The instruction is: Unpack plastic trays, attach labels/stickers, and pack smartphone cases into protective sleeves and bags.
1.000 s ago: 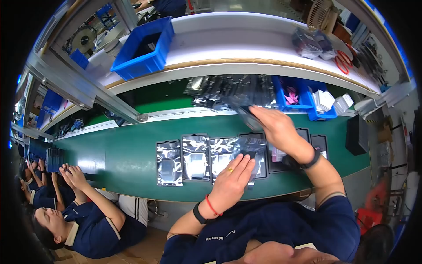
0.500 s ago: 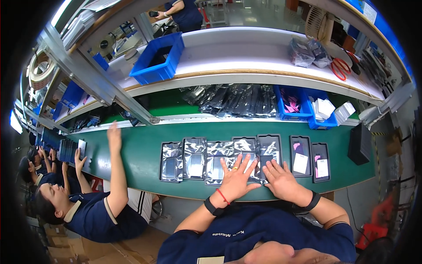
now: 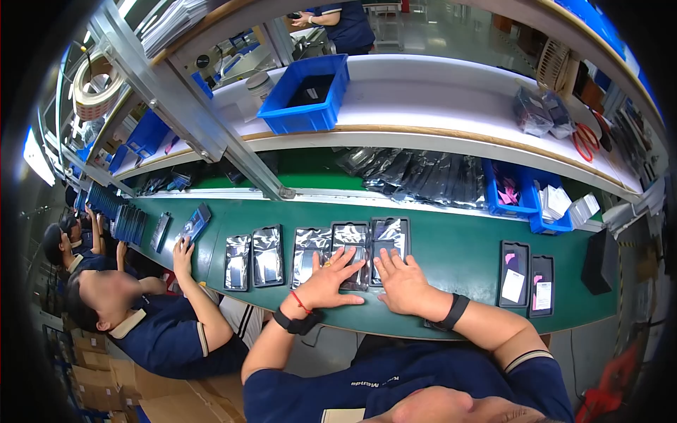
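Note:
My left hand [image 3: 328, 279] lies flat with fingers spread over a black tray [image 3: 350, 235] holding a shiny, film-like silvery pouch. Its fingertips also reach the neighbouring tray [image 3: 310, 243] on the left. Fingers apart, my right hand [image 3: 405, 283] rests on a third tray [image 3: 390, 233] of the same kind. These three trays stand side by side. Left of them, across a small gap, are two more pouch-filled trays, one [image 3: 267, 254] beside the other [image 3: 238, 262]. Neither hand grips anything; my palms hide the trays' near ends.
Two trays with white cards and pink pieces [image 3: 514, 275] lie to the right, near a black block [image 3: 599, 261]. Behind are silvery pouches [image 3: 430, 176] and blue bins [image 3: 509, 204], under a shelf [image 3: 430, 92]. A co-worker's hand [image 3: 183, 257] touches a tray [image 3: 195, 222] at left.
Both hands have slid left along the bench with the trays, widening the gap to the card trays. My view has turned left. The co-worker's raised arm has come down to a tray.

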Demonstrator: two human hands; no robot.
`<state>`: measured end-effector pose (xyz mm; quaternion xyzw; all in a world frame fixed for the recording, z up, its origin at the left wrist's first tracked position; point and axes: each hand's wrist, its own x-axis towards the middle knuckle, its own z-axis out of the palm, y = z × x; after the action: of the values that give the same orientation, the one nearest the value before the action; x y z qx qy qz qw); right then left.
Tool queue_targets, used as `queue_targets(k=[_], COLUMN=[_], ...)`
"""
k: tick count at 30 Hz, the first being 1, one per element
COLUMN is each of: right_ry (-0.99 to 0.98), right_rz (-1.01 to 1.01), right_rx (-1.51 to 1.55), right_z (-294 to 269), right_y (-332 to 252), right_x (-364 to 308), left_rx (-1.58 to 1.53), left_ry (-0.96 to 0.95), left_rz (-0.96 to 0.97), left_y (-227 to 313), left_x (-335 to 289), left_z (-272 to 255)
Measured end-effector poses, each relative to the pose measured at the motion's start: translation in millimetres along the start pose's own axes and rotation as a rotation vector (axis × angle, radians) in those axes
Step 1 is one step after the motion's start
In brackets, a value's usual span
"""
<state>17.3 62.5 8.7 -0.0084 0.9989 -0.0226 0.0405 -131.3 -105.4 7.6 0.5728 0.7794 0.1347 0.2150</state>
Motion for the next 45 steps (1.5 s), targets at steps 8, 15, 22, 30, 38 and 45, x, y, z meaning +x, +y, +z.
queue_targets(k=[8,15,22,30,38,45], right_ry=[0.131,0.177,0.212,0.267,0.701,0.889], right_rz=[0.115,0.325,0.343,0.048,0.19,-0.014], right_rx=[0.483,0.436,0.361,0.22,0.288,0.172], right_z=[-46.2,-55.7,-73.6,-42.6,-16.1,-70.2], right_y=[75.2,146.8,137.5,116.9,123.8,120.4], right_x=[56.2,113.8,177.2,221.8,232.5,-18.2], left_rx=[0.119,0.259,0.098,-0.296,-0.382,-0.031], left_ry=[0.055,0.069,0.45,0.66,0.913,0.807], left_rz=[-0.036,-0.128,-0.075,-0.186,-0.093,0.313], left_y=[-38.2,-92.1,-150.9,-92.9,-4.0,133.3], left_x=[107.2,226.8,208.5,93.9,25.8,34.4], left_z=[-106.1,-99.9,-88.7,-91.2,-60.1,-24.7])
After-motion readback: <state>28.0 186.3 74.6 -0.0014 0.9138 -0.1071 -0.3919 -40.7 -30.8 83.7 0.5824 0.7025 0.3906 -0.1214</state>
